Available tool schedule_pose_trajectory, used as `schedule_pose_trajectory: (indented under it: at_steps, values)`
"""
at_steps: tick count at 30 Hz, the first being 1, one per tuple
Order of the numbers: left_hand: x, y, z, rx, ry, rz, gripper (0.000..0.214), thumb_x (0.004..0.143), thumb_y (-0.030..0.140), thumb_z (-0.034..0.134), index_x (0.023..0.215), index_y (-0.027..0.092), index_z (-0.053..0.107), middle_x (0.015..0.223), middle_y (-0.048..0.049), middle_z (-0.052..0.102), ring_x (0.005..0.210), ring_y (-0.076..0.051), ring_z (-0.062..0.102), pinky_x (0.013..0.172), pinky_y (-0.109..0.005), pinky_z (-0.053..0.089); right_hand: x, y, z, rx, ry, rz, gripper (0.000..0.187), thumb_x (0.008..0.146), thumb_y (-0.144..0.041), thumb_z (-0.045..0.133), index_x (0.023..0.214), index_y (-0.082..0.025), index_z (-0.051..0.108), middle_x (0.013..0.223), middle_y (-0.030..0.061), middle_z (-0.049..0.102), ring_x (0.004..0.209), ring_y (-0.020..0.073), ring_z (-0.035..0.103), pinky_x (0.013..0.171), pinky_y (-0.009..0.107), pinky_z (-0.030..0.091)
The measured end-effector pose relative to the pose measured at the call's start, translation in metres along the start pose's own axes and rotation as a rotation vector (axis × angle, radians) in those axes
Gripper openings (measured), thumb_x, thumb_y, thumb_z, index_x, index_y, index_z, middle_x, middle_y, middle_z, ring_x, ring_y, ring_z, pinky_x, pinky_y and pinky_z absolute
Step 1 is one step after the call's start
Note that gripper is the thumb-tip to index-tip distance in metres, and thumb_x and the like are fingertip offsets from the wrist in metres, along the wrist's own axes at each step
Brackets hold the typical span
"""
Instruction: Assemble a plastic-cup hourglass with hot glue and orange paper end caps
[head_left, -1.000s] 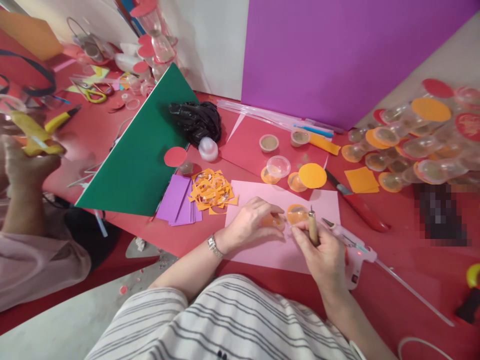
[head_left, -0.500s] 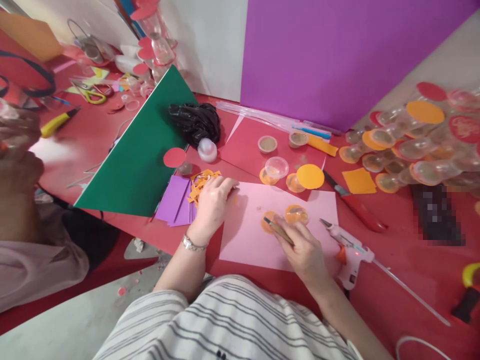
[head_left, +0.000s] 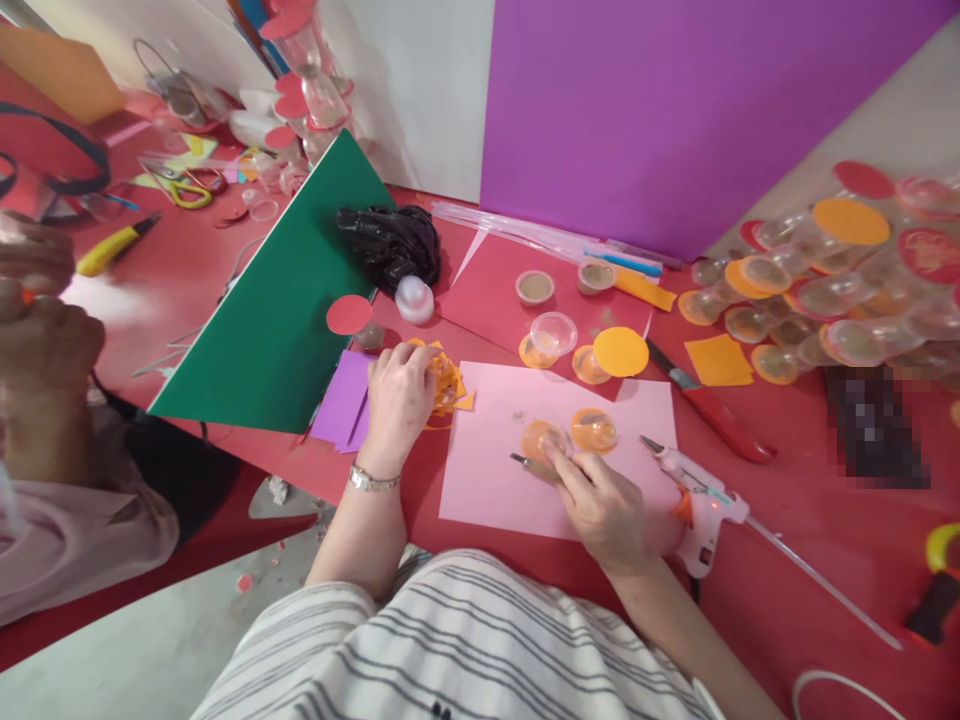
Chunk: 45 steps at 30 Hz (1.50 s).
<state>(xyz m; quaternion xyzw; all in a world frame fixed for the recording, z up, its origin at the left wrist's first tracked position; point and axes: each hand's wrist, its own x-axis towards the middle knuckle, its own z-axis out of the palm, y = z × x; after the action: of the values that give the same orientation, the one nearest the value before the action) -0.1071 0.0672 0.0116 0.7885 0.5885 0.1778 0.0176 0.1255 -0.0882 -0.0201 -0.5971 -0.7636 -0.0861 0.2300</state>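
My right hand (head_left: 604, 505) is closed round a slim craft knife (head_left: 531, 464) with a narrow metal tip and a brownish handle. The knife points left, low over the pink sheet (head_left: 484, 495). My index finger reaches to a clear plastic cup on an orange disc (head_left: 538, 440). Another clear cup on an orange disc (head_left: 594, 430) sits just to its right. My left hand (head_left: 401, 395) is bent down over a pile of orange paper scraps (head_left: 448, 385), its fingertips partly hidden. Purple paper pieces (head_left: 341, 405) lie beside that hand.
A pink glue gun (head_left: 705, 510) rests at right, near a red-handled tool (head_left: 727, 425). Clear cups with discs (head_left: 795, 290) are stacked at far right. A green board (head_left: 277, 330) leans at left by a black plastic bag (head_left: 397, 245). Another person's hands (head_left: 37, 330) are at far left.
My left hand has shifted left over the orange scraps, uncovering their right side. In my right hand the craft knife has dropped lower and turned flatter, its tip further left.
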Motion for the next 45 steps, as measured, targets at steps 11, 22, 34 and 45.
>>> schedule_pose_trajectory:
  at_steps: [11,22,34,45]
  values:
    - [-0.004,0.013,-0.007,-0.143,0.108,0.057,0.017,0.094,0.02,0.054,0.097,0.021,0.071,0.09,-0.0075,0.067,0.087,-0.024,0.058,0.08,-0.037,0.045,-0.002,-0.001,0.002,0.116,0.048,-0.017,0.03,0.096,-0.009,0.049,0.113,-0.02,0.071,0.069,0.0012,0.065,0.061,0.0118,0.059,0.06,0.023,0.045]
    - [-0.018,0.057,0.011,-0.778,-0.438,0.357,0.02,0.086,0.01,0.064,0.104,0.017,0.068,0.095,-0.0037,0.065,0.078,-0.012,0.063,0.075,-0.024,0.054,-0.002,-0.002,0.002,0.166,0.058,0.022,0.021,0.095,-0.016,0.054,0.107,-0.021,0.072,0.074,0.0029,0.069,0.062,0.0125,0.062,0.06,0.024,0.046]
    - [-0.024,0.069,0.025,-0.867,-0.548,0.468,0.022,0.089,0.012,0.064,0.11,0.015,0.066,0.105,-0.009,0.065,0.099,-0.018,0.065,0.089,-0.029,0.055,0.004,-0.007,0.004,0.318,0.079,0.196,0.009,0.093,-0.017,0.055,0.09,-0.021,0.063,0.078,0.0029,0.063,0.069,0.0147,0.063,0.061,0.023,0.048]
    - [-0.026,0.071,0.018,-0.956,-0.52,0.352,0.016,0.087,0.025,0.07,0.101,0.017,0.071,0.096,-0.0068,0.067,0.085,-0.016,0.067,0.08,-0.027,0.055,0.016,-0.009,-0.019,0.462,0.176,0.465,0.016,0.095,-0.026,0.054,0.079,-0.023,0.052,0.061,-0.0052,0.054,0.051,0.0107,0.052,0.052,0.021,0.044]
